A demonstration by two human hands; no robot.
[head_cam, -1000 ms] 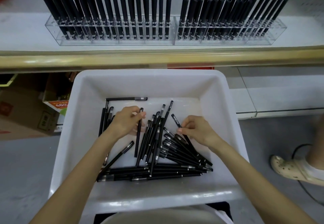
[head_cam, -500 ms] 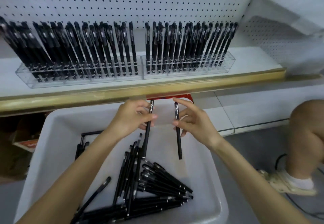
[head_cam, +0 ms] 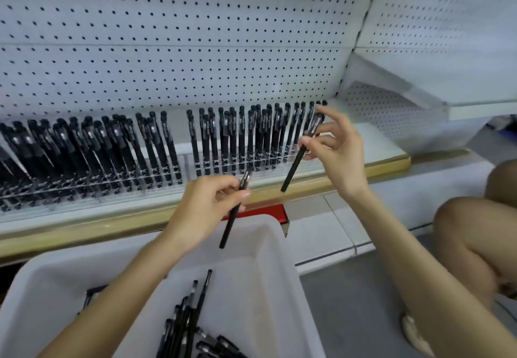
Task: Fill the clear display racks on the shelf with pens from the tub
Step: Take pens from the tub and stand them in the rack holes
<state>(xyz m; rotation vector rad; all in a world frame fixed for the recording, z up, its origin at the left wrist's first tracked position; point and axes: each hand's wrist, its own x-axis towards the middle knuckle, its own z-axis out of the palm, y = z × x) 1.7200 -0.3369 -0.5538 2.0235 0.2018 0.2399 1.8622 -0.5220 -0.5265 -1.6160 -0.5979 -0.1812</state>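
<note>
Two-handed carry to racks (head_cam: 84,187): pinching left pen (head_cam: 228,231) in left hand (head_cam: 204,209), right pen (head_cam: 293,170) in right hand (head_cam: 335,150), tub (head_cam: 260,231) below wrists. Next, probably: lowering each upright into free slot ahead.

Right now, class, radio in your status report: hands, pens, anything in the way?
Left hand grips one pen above the tub. Right hand pinches a second pen by the display racks. Racks nearly full; nothing blocking.
</note>
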